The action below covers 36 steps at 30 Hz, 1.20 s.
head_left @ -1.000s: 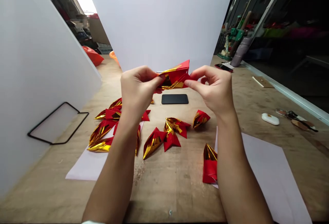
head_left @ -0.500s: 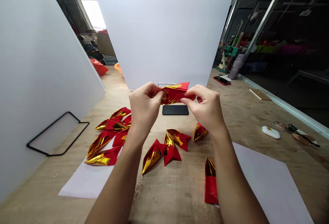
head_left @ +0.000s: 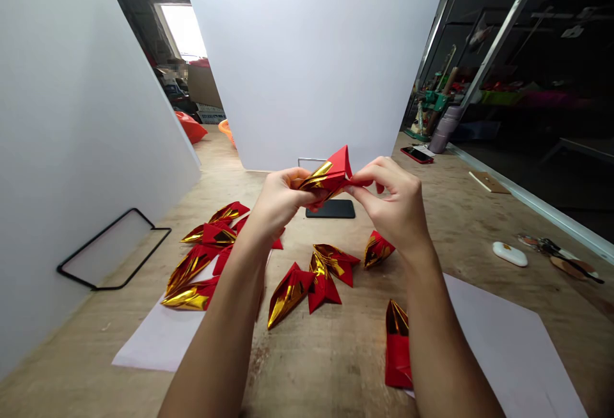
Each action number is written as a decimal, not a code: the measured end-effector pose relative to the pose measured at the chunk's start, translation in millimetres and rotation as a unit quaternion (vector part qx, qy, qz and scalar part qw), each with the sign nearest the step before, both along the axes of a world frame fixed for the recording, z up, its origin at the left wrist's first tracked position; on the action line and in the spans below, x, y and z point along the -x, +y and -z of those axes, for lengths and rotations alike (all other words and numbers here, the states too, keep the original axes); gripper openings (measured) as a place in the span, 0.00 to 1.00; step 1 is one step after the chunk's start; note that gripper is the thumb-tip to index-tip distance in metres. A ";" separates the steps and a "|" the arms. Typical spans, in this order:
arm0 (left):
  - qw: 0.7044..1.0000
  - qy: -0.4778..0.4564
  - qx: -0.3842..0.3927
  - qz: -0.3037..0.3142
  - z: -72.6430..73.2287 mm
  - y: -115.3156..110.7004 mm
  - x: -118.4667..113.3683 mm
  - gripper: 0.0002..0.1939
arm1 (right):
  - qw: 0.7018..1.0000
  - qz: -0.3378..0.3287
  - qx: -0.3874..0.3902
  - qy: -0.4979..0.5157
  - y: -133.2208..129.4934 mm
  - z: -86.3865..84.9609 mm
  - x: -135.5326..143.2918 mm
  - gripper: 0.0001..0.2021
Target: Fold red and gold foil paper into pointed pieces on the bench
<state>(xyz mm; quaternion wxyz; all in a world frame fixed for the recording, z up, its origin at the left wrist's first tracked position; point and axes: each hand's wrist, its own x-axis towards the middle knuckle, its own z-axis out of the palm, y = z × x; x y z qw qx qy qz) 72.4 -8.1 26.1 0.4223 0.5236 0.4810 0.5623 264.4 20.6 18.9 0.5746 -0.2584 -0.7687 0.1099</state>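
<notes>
A folded red and gold paper piece is held up between both hands above the wooden table. My left hand grips its left end, thumb below and fingers behind. The fingertips of my right hand pinch its right corner. Beneath the hands lie folded red and gold pieces in the middle, one piece near my right wrist and another beside my right forearm. Several more pieces are grouped at the left, partly hidden by my left arm.
A black phone lies behind the pieces. White paper sheets are at right and left. A black wire frame touches the left white panel. A white case, keys, a red phone and a bottle are at the right.
The held paper piece has tilted, its red pointed end now turned upward. My left hand has lowered slightly and turned; my right hand still pinches the corner. The whole view has shifted slightly.
</notes>
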 end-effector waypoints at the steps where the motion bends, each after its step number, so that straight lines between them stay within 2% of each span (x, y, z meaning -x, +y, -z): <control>1: 1.000 0.000 -0.002 -0.001 1.2 0.9 -0.4 0.11 | 1.000 0.000 -0.004 -0.001 -0.1 -0.2 0.3 0.08; 4: 1.000 -0.006 -0.008 0.006 3.6 3.0 -0.8 0.09 | 1.000 0.000 -0.007 -0.008 0.0 -0.3 0.5 0.08; 11: 0.998 -0.025 0.005 0.058 6.4 5.3 2.2 0.12 | 1.000 -0.002 -0.001 -0.010 1.7 0.6 -0.6 0.07; 21: 0.995 -0.041 0.011 0.094 11.0 9.2 -0.9 0.12 | 0.999 -0.018 0.021 -0.030 0.4 0.6 -1.1 0.09; 23: 0.995 -0.028 0.009 0.092 11.0 9.0 2.6 0.15 | 0.999 -0.018 0.008 -0.037 0.2 0.1 -1.7 0.10; 26: 0.993 -0.014 -0.005 0.119 9.4 6.8 13.6 0.28 | 0.998 -0.027 -0.013 -0.060 0.1 -0.9 -3.7 0.10; 29: 0.983 -0.047 -0.072 0.165 6.2 2.0 25.0 0.39 | 0.994 -0.067 0.007 -0.083 0.0 -2.1 -6.5 0.09; 31: 0.972 -0.062 -0.141 0.177 4.1 -2.1 28.5 0.35 | 0.989 -0.102 0.043 -0.098 -0.3 -3.0 -8.1 0.09; 33: 0.963 -0.046 -0.187 0.191 2.4 -6.0 28.6 0.24 | 0.982 -0.131 0.080 -0.109 -1.2 -4.2 -9.4 0.08; 36: 0.956 0.026 -0.189 0.224 -0.7 -9.8 26.9 0.12 | 0.974 -0.156 0.112 -0.117 -3.4 -6.5 -10.6 0.08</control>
